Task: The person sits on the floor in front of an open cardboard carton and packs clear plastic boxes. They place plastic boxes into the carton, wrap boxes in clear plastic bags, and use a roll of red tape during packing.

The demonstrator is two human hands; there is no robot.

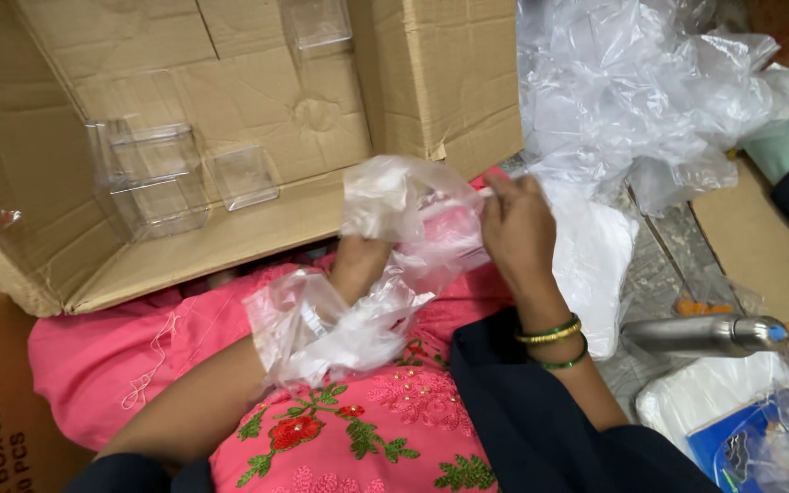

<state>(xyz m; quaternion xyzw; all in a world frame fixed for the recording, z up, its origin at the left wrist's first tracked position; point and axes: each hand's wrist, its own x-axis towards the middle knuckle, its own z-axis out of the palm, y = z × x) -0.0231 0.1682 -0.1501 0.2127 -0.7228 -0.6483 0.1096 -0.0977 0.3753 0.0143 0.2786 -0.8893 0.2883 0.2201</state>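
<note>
— What's the left hand (358, 260) doing?

— It's pushed inside a thin clear bag (394, 219). The film covers it, so I cannot tell whether the fingers are spread or curled. Crumpled plastic bunches round the wrist and forearm behind it.

— And the right hand (515, 228)?

— Closed in a pinch on the bag's edge, thumb and fingertips pressed together at the top, just right of the left hand. Green bangles (552, 340) sit on that wrist.

— Where is the bag, then?

— Between both hands, held above the lap, over pink embroidered cloth (340, 429).

— What lies around?

— Beyond the left hand, an open carton (257, 91) on its side with clear plastic boxes (152, 178) inside. Beyond the right hand, a heap of loose film (632, 91). Right of the right forearm, a steel bottle (705, 335) on its side.
</note>
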